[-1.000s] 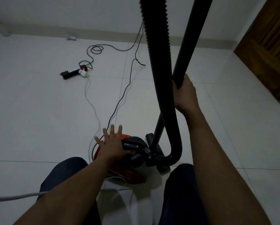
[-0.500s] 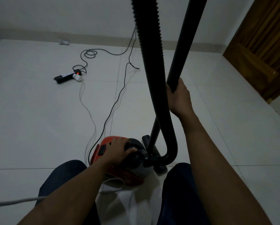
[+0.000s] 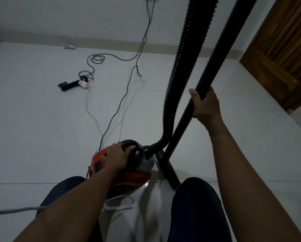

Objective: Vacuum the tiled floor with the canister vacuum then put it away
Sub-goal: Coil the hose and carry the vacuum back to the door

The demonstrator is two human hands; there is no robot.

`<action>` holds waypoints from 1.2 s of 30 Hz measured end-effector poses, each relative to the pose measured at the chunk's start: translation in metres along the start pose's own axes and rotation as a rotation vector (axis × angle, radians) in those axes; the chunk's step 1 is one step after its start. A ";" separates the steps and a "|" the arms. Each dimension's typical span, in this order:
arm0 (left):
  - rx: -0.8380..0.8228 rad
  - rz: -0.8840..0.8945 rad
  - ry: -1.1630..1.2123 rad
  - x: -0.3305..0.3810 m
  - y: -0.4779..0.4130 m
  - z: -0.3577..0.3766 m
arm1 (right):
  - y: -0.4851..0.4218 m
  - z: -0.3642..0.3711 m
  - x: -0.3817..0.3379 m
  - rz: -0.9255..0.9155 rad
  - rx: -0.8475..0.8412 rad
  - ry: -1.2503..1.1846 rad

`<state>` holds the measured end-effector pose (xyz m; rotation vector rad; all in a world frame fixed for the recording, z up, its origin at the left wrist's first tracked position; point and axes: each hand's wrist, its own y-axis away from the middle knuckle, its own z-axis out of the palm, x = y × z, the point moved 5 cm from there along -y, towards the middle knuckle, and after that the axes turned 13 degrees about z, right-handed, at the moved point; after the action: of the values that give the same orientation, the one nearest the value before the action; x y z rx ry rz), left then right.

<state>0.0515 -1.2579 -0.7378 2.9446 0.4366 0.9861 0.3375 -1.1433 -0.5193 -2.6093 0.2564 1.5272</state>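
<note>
The red and grey canister vacuum sits on the white tiled floor just in front of my knees. My left hand is closed over its black carry handle on top. A ribbed black hose rises from the canister's front and leaves the top of the view. Beside it stands the black wand tube, nearly upright, and my right hand grips it at mid-height. The wand's lower end rests on the floor next to the canister.
A black power strip with a red light and a white plug lies at the far left. Black and white cords trail from it across the tiles to the vacuum. A wooden door is at the right. A white cord loops between my legs.
My left hand went from open and flat over the canister to closed on its handle. The canister has tilted and shifted slightly. My right hand stays on the wand.
</note>
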 end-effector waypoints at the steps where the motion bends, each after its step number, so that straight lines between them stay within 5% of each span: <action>1: 0.001 -0.012 -0.010 0.006 0.000 -0.001 | 0.001 0.003 -0.002 0.000 -0.002 -0.006; 14: -0.378 0.092 0.014 0.022 -0.032 0.000 | 0.013 0.033 0.028 0.112 -0.139 -0.037; 20: -0.372 0.046 0.053 0.052 -0.048 -0.022 | -0.007 0.008 0.000 0.107 -0.123 -0.055; 36: -0.318 0.162 0.179 0.425 -0.043 -0.333 | -0.090 -0.278 -0.327 0.272 0.045 -0.015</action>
<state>0.1683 -1.1324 -0.2242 2.6485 0.0338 1.2145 0.4359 -1.0744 -0.0972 -2.6129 0.6596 1.5955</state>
